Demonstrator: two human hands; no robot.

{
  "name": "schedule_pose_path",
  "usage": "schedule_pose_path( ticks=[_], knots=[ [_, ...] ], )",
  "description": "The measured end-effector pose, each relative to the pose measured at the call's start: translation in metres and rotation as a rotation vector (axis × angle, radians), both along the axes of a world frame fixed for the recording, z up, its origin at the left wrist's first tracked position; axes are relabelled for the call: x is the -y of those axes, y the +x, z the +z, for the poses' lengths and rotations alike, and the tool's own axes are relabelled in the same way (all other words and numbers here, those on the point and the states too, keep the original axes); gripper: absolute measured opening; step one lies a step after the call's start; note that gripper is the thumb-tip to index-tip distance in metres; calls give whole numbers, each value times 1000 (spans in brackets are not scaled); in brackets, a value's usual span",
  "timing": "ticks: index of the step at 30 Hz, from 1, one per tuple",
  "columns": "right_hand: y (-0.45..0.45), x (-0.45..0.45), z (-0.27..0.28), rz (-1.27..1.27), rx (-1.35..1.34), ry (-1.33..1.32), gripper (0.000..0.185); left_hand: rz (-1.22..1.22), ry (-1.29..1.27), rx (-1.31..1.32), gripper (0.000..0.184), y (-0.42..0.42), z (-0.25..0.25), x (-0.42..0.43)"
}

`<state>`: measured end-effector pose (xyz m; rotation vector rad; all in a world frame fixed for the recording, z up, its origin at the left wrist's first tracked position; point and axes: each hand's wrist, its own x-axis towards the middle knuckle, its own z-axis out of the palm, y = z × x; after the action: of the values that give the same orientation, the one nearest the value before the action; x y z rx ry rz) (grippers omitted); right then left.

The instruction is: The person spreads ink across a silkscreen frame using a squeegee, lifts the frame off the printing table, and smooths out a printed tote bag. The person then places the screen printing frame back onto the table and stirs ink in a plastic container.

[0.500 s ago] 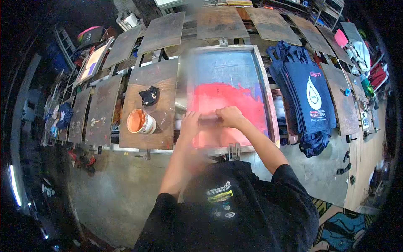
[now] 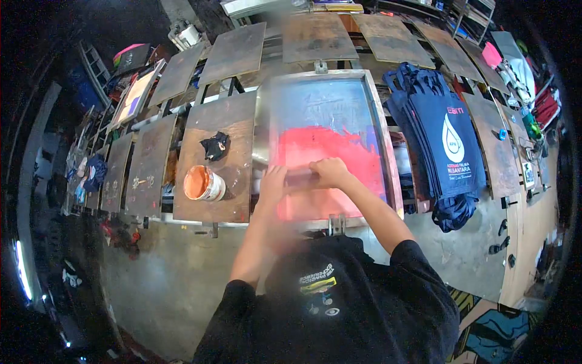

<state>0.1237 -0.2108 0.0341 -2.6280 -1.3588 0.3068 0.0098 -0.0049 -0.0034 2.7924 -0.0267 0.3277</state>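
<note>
Both my hands grip a squeegee (image 2: 301,179) laid across a screen-printing frame (image 2: 381,121). My left hand (image 2: 272,182) is closed round its left end, partly blurred by a smear down the view. My right hand (image 2: 331,172) wraps over the right end. Red-pink ink (image 2: 330,145) covers the near and middle part of the mesh, around and beyond the squeegee. Bluish mesh (image 2: 324,100) shows at the far end. The squeegee's blade is hidden from me.
On the board (image 2: 239,115) to the left stand an ink tub (image 2: 212,187) and a crumpled black cloth (image 2: 215,146). Navy printed bags (image 2: 451,139) lie stacked on the right. A metal clamp (image 2: 337,224) sits at the frame's near edge. More boards (image 2: 318,39) line the far side.
The whole scene sits slightly lower in view, as my head has tilted a little. My hands keep their grip on the squeegee, at nearly the same place on the screen.
</note>
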Motion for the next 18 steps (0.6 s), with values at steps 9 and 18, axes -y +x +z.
schedule_pose_path(
  ticks=[9, 18],
  knots=[
    [-1, -2, 11, 15, -8, 16, 29, -9, -50, 3, 56, 0, 27, 2],
    [-14, -4, -4, 83, -155, 23, 37, -118, -71, -87, 59, -16, 15, -8]
  ],
)
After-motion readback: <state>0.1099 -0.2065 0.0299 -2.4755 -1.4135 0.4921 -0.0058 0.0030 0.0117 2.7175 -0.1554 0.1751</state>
